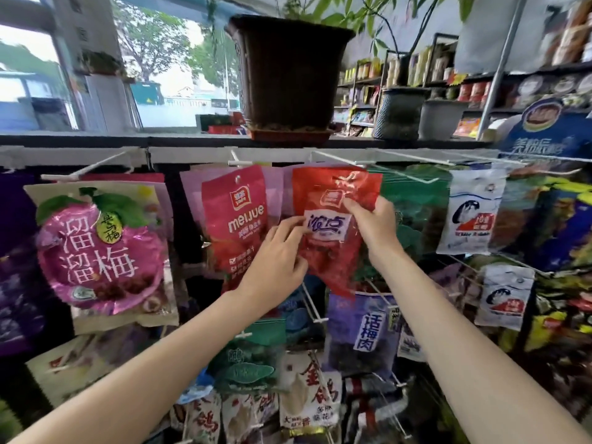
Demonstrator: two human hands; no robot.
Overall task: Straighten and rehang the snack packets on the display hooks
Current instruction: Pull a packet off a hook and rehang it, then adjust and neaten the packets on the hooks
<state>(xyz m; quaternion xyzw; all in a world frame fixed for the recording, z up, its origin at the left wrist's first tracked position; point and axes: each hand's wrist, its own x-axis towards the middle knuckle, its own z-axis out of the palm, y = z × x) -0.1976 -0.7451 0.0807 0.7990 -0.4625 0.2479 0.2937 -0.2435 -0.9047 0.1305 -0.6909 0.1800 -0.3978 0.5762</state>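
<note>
Between both hands: orange-red snack packet [333, 219], hanging at the top row with its upper edge up at a white display hook [339, 158]; can't tell whether the hook actually passes through the hole. Left hand [275, 261] is on the packet's lower left edge, fingers pinching it, thumb underneath near the bottom corner. Right hand [373, 219] grips the packet's right side, fingers curled over the front near the logo. Just left of the left hand: red "meijue" packet [235, 219], hung on its own hook, partly overlapped by the left fingers. Further left: big pink plum packet [99, 251]. Right of the right hand: green packets, then white packet [469, 216]. Above the hands: brown plant pot [288, 78] on the shelf.
</note>
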